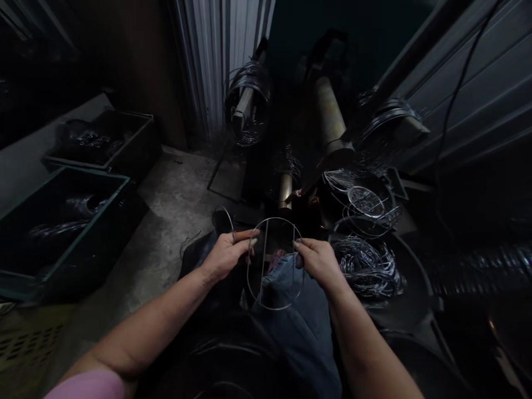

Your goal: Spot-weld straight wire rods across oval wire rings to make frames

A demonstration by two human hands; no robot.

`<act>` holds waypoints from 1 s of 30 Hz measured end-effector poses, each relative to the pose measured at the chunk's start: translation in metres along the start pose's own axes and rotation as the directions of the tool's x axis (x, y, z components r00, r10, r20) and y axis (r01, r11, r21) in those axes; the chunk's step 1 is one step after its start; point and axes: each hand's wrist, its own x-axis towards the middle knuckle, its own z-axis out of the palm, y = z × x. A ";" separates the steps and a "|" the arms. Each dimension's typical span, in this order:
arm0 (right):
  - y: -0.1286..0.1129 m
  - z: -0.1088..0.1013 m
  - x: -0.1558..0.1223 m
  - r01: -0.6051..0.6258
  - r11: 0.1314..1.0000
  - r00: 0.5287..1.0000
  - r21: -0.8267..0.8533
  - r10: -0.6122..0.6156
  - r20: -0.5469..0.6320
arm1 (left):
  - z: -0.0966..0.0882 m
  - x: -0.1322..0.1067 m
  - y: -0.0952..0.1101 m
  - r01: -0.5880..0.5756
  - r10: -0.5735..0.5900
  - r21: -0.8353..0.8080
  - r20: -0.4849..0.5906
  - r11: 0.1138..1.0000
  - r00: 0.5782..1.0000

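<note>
Wire hoop between both hands

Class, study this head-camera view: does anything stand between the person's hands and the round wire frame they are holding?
Nothing visible does. The left hand and the right hand each grip the side of the round wire frame directly, with nothing between fingers and wire.

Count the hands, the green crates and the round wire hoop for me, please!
Hands: 2
Green crates: 2
Wire hoop: 1
Total: 5
</note>
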 end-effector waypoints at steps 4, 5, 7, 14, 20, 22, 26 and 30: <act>-0.001 -0.002 0.000 0.071 0.984 0.997 0.161 -0.065 -0.045 | 0.005 0.008 0.003 -0.033 0.033 0.005 -0.015 0.999 0.999; -0.001 -0.003 -0.001 0.085 0.976 0.996 0.200 -0.079 -0.036 | 0.005 0.009 0.003 -0.027 0.027 0.006 -0.017 1.000 0.999; -0.001 -0.006 -0.001 0.102 0.965 0.994 0.240 -0.105 0.000 | 0.006 0.009 0.005 -0.008 0.008 0.018 -0.019 1.000 1.000; -0.010 -0.007 0.000 0.123 0.984 0.991 0.130 -0.113 -0.077 | 0.012 0.014 0.009 -0.026 0.028 0.055 -0.025 0.998 0.999; -0.023 -0.014 0.014 0.126 0.987 0.989 0.101 -0.116 -0.097 | 0.017 0.025 0.019 -0.076 0.078 0.050 -0.040 0.996 0.996; -0.027 -0.017 0.020 0.116 0.987 0.990 0.109 -0.106 -0.096 | 0.019 0.030 0.024 -0.089 0.092 0.050 -0.057 0.995 0.994; -0.033 -0.023 0.032 0.086 0.985 0.993 0.149 -0.072 -0.095 | 0.024 0.038 0.034 -0.111 0.115 0.060 -0.068 0.992 0.991; -0.033 -0.027 0.041 0.103 0.988 0.992 0.118 -0.092 -0.091 | 0.026 0.043 0.041 -0.138 0.141 0.060 -0.049 0.989 0.989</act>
